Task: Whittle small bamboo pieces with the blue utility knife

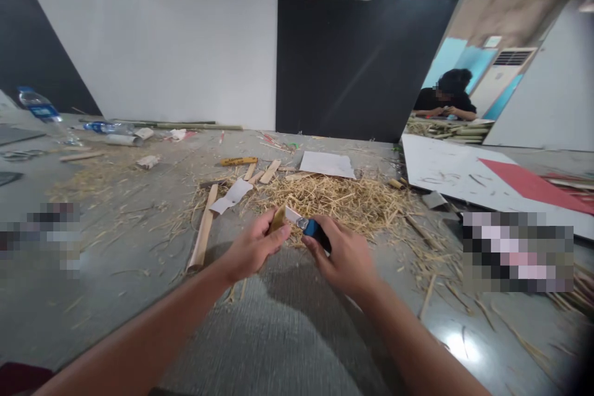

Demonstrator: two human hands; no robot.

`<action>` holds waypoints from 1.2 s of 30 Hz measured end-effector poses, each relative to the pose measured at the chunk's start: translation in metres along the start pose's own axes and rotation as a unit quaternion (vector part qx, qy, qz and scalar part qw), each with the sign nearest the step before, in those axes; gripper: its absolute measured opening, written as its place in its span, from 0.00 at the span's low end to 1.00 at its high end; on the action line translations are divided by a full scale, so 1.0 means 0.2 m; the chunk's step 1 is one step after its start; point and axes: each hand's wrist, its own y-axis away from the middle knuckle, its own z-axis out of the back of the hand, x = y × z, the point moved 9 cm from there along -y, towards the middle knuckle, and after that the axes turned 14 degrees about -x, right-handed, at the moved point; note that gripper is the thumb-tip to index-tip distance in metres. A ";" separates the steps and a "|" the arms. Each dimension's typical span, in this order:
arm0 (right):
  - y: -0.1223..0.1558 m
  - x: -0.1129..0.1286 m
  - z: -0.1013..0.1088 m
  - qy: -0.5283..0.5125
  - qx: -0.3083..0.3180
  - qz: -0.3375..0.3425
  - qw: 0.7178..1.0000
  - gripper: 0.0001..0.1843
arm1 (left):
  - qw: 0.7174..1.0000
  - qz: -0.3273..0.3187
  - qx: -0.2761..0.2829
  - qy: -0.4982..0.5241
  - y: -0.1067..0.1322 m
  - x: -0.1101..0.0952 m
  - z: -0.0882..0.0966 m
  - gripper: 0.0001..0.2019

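Observation:
My left hand is closed around a short yellowish piece of bamboo, pinched between thumb and fingers. In my right hand is a blue utility knife, gripped by its handle. Its blade points left and meets the bamboo piece or lies right beside it; the exact contact is too small to make out. Both hands are above the grey tabletop, just in front of a heap of straw-coloured shavings. A long pale wood strip lies left of my left hand.
Paper pieces and a yellow stick lie around the shavings. Water bottles are at the far left. White and black panels stand behind. On the right is a white-and-red board; beyond it sits another person.

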 end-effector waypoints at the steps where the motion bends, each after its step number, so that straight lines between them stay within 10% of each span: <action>1: 0.00 0.01 0.00 -0.005 0.000 0.003 1.000 0.19 | 1.000 -0.002 0.010 -0.012 0.01 0.00 -0.01 0.15; 20: 0.02 0.11 -0.03 -0.048 0.031 0.022 0.998 0.18 | 0.901 -0.232 -0.090 -0.355 0.06 -0.13 0.06 0.21; 29: 0.02 0.09 -0.03 0.043 0.000 -0.030 0.999 0.16 | 0.853 -0.233 -0.180 -0.430 0.05 -0.13 0.10 0.15; 36: 0.00 0.00 0.02 0.144 -0.046 -0.118 0.981 0.16 | 0.893 -0.165 -0.193 -0.372 -0.01 -0.08 0.11 0.16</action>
